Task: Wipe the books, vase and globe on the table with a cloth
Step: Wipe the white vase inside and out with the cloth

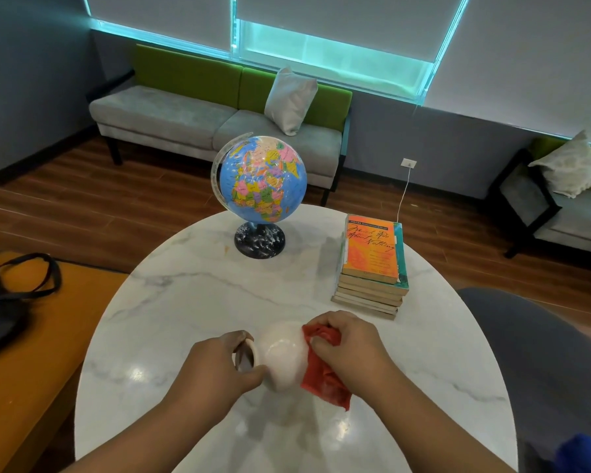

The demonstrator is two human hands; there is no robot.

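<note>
A round white vase is tipped on its side above the marble table, its mouth pointing left. My left hand grips it at the neck and rim. My right hand holds a bunched red cloth against the vase's right side. A blue globe on a dark base stands upright at the table's far middle. A stack of several books with an orange cover on top lies at the far right.
An orange bench with a black bag sits to the left. A dark grey seat is at the right. A grey and green sofa stands behind the table, with wooden floor between.
</note>
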